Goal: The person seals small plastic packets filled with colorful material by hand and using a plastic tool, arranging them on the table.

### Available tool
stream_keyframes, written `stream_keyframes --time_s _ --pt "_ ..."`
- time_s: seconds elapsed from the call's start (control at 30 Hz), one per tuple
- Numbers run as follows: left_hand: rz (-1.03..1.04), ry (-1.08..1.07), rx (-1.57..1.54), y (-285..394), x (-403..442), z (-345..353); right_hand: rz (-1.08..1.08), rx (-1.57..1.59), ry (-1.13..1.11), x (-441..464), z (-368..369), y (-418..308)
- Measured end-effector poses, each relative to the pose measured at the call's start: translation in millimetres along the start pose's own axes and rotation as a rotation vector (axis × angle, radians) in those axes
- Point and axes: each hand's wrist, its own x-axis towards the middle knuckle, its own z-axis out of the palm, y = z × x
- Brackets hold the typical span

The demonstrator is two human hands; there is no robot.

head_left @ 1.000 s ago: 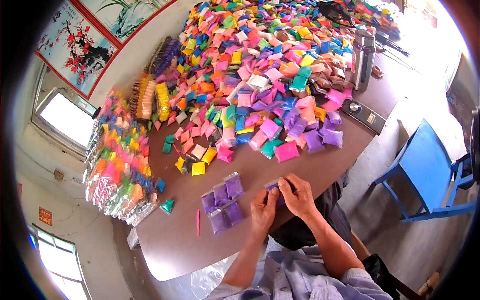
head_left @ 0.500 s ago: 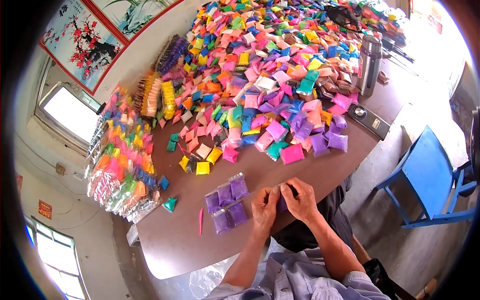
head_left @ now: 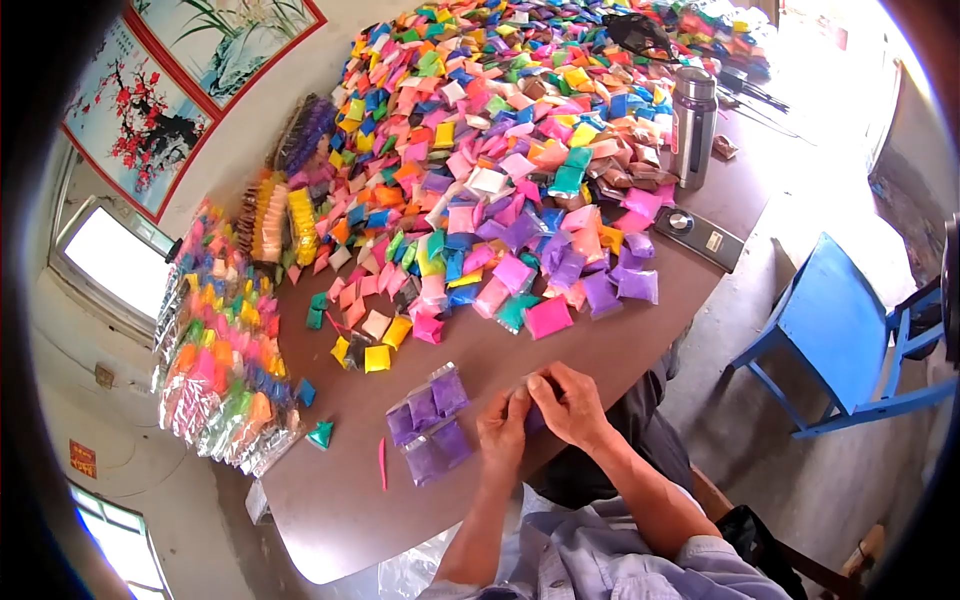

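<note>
At the table's near edge, my left hand and my right hand are close together, both with closed fingers. Between them shows part of a small purple packet, mostly hidden by the fingers and thumbs. Just left of my left hand lie two groups of purple packets, a farther row and a nearer pair, with clear film along their edges. A thin pink stick rests on the table to the left of these packets.
A large heap of colourful packets covers the far side of the brown table. Bagged packets line the left edge. A steel flask and a dark flat device stand right, near a blue chair.
The whole view has shifted, so the table and its things appear farther left. My hands remain together at the purple packet, with my right hand's fingers turned slightly more over it.
</note>
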Motion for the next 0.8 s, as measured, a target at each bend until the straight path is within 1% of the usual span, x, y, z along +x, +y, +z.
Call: stream_keyframes --time_s 0.03,0.1,0.2,0.27,0.3,0.37,0.5,0.57,0.7,0.77,0.8 --pt "0.009 0.018 -0.029 -3.8 0.4 -0.8 -0.027 -0.027 -0.02 0.6 0.0 2.7" --pt "0.014 0.019 -0.068 -2.3 1.1 1.9 0.013 -0.035 -0.03 -1.4 1.9 11.1" --pt "0.013 -0.011 -0.074 14.7 1.1 8.5 -0.029 -0.01 0.044 -0.9 2.7 13.8" --pt "0.086 -0.127 0.031 15.0 0.1 4.4 0.012 0.009 0.09 -1.6 2.1 13.6" --pt "0.085 -0.129 0.031 11.0 -0.5 3.2 0.013 0.009 0.091 -2.2 1.4 14.6" --pt "0.036 -0.146 0.139 -0.2 0.2 -0.1 0.041 -0.003 0.079 -3.1 0.4 17.3" --pt "-0.01 -0.139 0.236 1.9 1.1 -6.7 0.039 0.031 0.041 -0.1 -0.3 1.7" --pt "-0.145 -0.02 0.057 8.1 -0.3 -2.7 0.052 -0.025 -0.052 0.2 -0.3 1.7" --pt "-0.149 -0.011 -0.026 8.5 -1.6 1.8 0.069 -0.012 -0.019 -1.0 1.0 6.6" --pt "-0.138 -0.128 -0.022 16.4 -3.6 -0.8 0.037 -0.012 0.058 -2.6 2.6 15.0" --pt "-0.141 -0.124 -0.021 18.8 -3.3 1.1 0.051 -0.004 0.097 -2.3 4.2 16.2"
